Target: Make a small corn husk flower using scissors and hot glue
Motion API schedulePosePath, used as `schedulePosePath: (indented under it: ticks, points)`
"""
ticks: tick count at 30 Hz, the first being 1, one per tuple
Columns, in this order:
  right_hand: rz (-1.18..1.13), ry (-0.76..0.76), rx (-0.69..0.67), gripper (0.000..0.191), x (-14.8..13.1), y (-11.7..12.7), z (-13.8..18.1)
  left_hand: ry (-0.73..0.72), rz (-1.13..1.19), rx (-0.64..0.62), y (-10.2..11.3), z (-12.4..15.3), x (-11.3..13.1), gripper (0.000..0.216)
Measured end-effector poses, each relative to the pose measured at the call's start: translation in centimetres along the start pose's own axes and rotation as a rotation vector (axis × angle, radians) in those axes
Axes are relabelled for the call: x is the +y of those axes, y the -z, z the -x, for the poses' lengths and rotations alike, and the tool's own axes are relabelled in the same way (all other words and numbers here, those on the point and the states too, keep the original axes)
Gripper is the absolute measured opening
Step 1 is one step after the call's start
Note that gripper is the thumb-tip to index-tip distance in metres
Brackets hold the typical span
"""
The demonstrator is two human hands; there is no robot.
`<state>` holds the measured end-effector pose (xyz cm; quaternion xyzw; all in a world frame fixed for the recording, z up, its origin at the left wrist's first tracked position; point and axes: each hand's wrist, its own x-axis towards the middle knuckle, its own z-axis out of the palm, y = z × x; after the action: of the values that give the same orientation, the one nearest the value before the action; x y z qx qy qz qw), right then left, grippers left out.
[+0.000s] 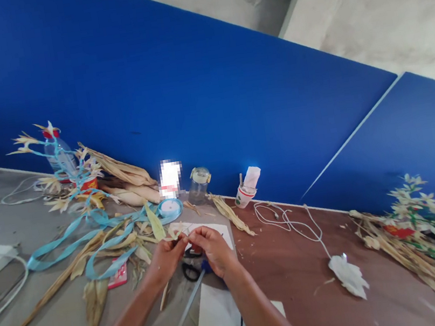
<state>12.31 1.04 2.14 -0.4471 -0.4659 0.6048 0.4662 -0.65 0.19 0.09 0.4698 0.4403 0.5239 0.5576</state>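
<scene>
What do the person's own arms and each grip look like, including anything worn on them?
The left forearm and right forearm are bare, with no sleeve in view. The left grip and right grip are ungloved, five-fingered hands; no watch or bracelet shows.

My left hand (170, 255) and right hand (213, 248) meet, pinching a small pale strip (176, 234). Blue ribbon (90, 268) curls to their left, a black loop handle (185, 274) lies beneath, and a lidded jar (200, 186) stands beyond.

Jar (199, 190) stands behind the right hand (217, 253) (ribbon (65, 237) leftward).
</scene>
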Motion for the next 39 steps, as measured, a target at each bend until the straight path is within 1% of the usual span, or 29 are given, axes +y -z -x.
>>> schedulePosePath:
  ticks: [2,5,9,11,14,18,23,27,32,35,39]
  points:
    - [-0.030,-0.011,0.044,0.019,0.2,-0.2,0.0,-0.040,-0.041,-0.025,-0.2,0.2,0.4,0.032]
    - [-0.017,-0.026,0.082,0.017,0.2,0.3,-0.3,-0.104,-0.077,-0.020,-0.4,0.2,0.5,0.029]
    - [-0.002,-0.003,0.135,0.018,0.2,1.4,-0.8,-0.124,-0.164,0.005,-0.1,0.1,-0.2,0.024]
    - [0.012,0.012,0.152,0.018,0.2,1.8,-1.0,-0.115,-0.167,0.022,0.0,0.1,-0.4,0.021]
    - [0.031,0.024,0.149,0.017,0.2,2.0,-1.1,-0.115,-0.132,0.052,0.0,0.4,-0.2,0.026]
    - [0.034,0.018,0.151,0.017,0.0,2.0,-0.9,-0.199,-0.117,0.035,-0.1,0.5,0.0,0.029]
    - [0.048,0.034,0.164,0.018,-0.3,1.9,-0.7,-0.166,-0.133,0.017,0.2,0.2,-0.5,0.026]
    - [0.036,0.013,0.167,0.018,-0.7,1.7,-0.6,-0.146,-0.156,0.016,0.4,0.1,-0.6,0.020]
    - [0.019,0.007,0.171,0.019,-0.9,1.4,-0.6,-0.109,-0.038,0.020,0.2,0.2,0.0,0.029]
    - [0.009,0.001,0.158,0.019,-1.0,1.3,-0.5,-0.113,-0.038,0.022,0.1,0.4,0.3,0.022]
    - [0.004,0.011,0.140,0.018,-1.2,1.2,-0.2,-0.148,-0.075,-0.005,0.0,0.6,0.6,0.013]
